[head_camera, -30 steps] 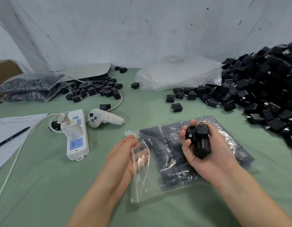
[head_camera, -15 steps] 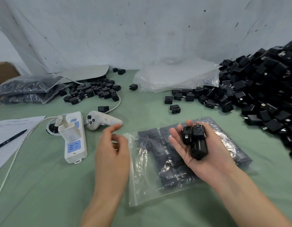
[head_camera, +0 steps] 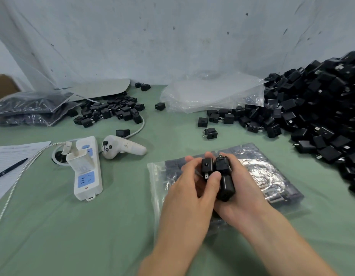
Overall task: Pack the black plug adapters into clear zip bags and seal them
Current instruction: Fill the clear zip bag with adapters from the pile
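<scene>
Black boxy adapters (head_camera: 226,186) in cupped right hand (head_camera: 244,196), one pinched by left hand (head_camera: 191,189), over crinkly clear bag (head_camera: 269,175).

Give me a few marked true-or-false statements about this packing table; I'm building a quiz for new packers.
1. The right hand holds several black adapters above the zip bag. True.
2. The left hand grips the bag's opening. False: it pinches one of the adapters in the right hand.
3. The biggest adapter pile lies on the table, at the right. True.
4. The pen lies on the zip bag. False: it lies on the paper.
</scene>
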`<move>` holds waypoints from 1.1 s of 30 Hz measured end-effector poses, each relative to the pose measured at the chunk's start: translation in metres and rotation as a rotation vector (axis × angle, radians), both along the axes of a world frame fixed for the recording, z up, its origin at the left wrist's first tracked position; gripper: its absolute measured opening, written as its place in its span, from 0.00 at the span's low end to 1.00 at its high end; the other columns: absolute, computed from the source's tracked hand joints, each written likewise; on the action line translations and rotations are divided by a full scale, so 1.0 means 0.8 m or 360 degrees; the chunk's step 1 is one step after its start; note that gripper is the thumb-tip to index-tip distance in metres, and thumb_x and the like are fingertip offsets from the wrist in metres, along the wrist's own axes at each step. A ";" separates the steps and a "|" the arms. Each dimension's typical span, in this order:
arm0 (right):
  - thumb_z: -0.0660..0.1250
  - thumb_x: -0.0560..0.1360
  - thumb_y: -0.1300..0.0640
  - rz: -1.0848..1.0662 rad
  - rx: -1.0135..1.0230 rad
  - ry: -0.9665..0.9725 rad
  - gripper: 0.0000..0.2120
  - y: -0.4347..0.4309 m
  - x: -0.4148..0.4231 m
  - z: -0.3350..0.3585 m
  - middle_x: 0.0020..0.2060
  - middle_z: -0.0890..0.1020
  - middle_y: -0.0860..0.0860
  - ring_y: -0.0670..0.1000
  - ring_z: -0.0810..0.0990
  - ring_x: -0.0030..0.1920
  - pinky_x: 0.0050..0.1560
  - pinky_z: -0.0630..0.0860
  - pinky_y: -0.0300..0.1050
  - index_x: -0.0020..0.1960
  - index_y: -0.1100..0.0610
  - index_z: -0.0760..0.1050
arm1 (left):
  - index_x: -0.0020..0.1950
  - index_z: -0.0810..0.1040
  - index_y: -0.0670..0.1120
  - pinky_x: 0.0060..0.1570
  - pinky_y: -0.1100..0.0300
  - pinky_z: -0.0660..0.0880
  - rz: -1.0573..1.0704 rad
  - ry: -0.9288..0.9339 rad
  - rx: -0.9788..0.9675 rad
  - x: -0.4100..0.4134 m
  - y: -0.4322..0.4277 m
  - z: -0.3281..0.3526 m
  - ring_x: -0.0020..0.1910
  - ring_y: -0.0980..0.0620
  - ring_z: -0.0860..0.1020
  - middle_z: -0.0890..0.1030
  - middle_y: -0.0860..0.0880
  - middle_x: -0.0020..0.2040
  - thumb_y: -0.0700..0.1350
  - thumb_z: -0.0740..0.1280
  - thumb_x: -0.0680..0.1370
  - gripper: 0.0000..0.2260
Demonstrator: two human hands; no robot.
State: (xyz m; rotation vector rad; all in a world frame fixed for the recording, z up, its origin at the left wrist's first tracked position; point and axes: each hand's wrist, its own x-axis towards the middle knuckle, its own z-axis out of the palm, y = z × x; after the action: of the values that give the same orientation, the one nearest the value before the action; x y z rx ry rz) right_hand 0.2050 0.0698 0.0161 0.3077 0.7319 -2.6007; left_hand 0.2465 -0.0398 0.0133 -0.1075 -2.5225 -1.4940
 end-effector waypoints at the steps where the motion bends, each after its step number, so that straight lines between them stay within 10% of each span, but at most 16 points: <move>1: 0.60 0.80 0.48 -0.0010 0.0001 -0.0025 0.19 0.000 0.000 0.002 0.55 0.85 0.61 0.60 0.85 0.53 0.55 0.82 0.55 0.39 0.54 0.83 | 0.59 0.69 0.71 0.49 0.53 0.80 0.0022 0.0009 0.0047 0.000 0.000 0.002 0.49 0.58 0.81 0.82 0.61 0.47 0.66 0.59 0.74 0.14; 7: 0.66 0.75 0.56 -0.0138 -0.0102 -0.0177 0.11 0.002 0.002 0.016 0.41 0.84 0.57 0.57 0.86 0.40 0.36 0.84 0.53 0.36 0.58 0.81 | 0.55 0.77 0.68 0.32 0.63 0.76 0.0058 0.0026 0.0573 -0.008 -0.034 0.022 0.35 0.58 0.81 0.84 0.59 0.45 0.50 0.68 0.77 0.12; 13: 0.63 0.80 0.50 -0.0148 -0.0096 -0.0191 0.10 0.018 -0.001 0.023 0.35 0.78 0.48 0.45 0.74 0.26 0.21 0.70 0.35 0.43 0.53 0.77 | 0.49 0.80 0.67 0.36 0.70 0.75 0.0455 -0.0020 0.0200 -0.009 -0.130 0.016 0.38 0.63 0.80 0.82 0.59 0.44 0.42 0.71 0.77 0.16; 20: 0.64 0.80 0.48 -0.0135 -0.0100 -0.0129 0.10 0.016 -0.001 0.023 0.34 0.77 0.46 0.43 0.70 0.24 0.19 0.65 0.34 0.43 0.52 0.77 | 0.54 0.77 0.62 0.47 0.77 0.68 0.0175 -0.0059 -0.0520 0.006 -0.145 -0.013 0.49 0.69 0.75 0.79 0.61 0.50 0.39 0.71 0.77 0.17; 33: 0.64 0.79 0.49 -0.0144 -0.0090 -0.0131 0.09 0.019 0.001 0.014 0.35 0.77 0.47 0.44 0.70 0.24 0.19 0.64 0.34 0.44 0.52 0.76 | 0.45 0.77 0.56 0.45 0.73 0.70 -0.0177 -0.0085 -0.0463 0.018 -0.144 -0.015 0.44 0.61 0.79 0.80 0.60 0.46 0.39 0.72 0.76 0.11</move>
State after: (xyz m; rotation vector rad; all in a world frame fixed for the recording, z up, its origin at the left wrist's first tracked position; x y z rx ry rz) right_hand 0.2061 0.0852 0.0277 0.4377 0.6285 -2.6705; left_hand 0.2611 -0.1548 0.0013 -0.2593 -2.8041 -1.1693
